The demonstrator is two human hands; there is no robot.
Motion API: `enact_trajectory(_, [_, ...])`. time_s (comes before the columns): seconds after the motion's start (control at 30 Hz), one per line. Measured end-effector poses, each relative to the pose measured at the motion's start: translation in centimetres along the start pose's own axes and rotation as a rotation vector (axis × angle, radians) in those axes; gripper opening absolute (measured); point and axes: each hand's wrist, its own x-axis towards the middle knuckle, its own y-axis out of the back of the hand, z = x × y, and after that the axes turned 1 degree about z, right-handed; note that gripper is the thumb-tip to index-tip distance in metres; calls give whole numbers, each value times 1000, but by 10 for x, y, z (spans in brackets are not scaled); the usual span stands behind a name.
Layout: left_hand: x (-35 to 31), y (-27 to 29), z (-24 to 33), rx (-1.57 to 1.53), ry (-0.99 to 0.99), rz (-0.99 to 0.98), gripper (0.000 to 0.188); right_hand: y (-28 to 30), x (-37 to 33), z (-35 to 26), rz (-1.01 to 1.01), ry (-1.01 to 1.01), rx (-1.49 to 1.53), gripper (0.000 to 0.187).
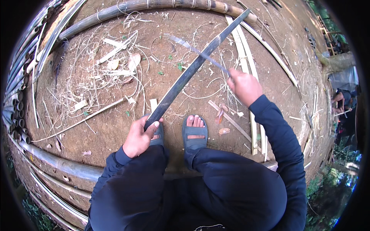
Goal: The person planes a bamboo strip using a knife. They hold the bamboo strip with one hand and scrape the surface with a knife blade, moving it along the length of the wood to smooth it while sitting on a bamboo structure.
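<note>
My left hand (139, 135) is closed around the near end of a long, dark split bamboo strip (184, 79). The strip slants away from me to the upper right, its tip near a thick bamboo pole. In my right hand (245, 86) is the handle of a long-bladed knife (210, 58), mostly hidden by the fingers. Pointing to the upper left, the blade crosses the strip at about its middle and looks blurred by motion. From this view I cannot tell how firmly the blade touches the strip.
Curly bamboo shavings (104, 82) litter the ground. A thick bamboo pole (165, 4) lies across the far side. Pale split strips (246, 57) lie right of centre. Stacked bamboo tubes (17, 100) stand at the left. Another person (343, 102) works at the far right.
</note>
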Motion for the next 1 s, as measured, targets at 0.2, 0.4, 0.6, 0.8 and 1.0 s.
enact_trajectory(0.2, [-9, -4, 18, 167, -9, -34, 22, -13, 12, 71, 82, -243, -29, 23])
enact_trajectory(0.4, [-23, 14, 6, 58, -2, 19, 19, -9, 6, 9, -114, 83, -27, 19])
enact_trajectory(0.6, [-32, 30, -21, 215, -39, 146, 22, -48, -6, 98, -24, -401, 16, 22])
enact_trajectory(0.8, [-38, 39, -25, 117, 170, 49, 26, -68, -42, -19, 62, 4, 350, 21])
enact_trajectory(1.0, [-78, 99, -74, 124, 271, 83, 39, -72, -66, -93, -49, 245, 391, 27])
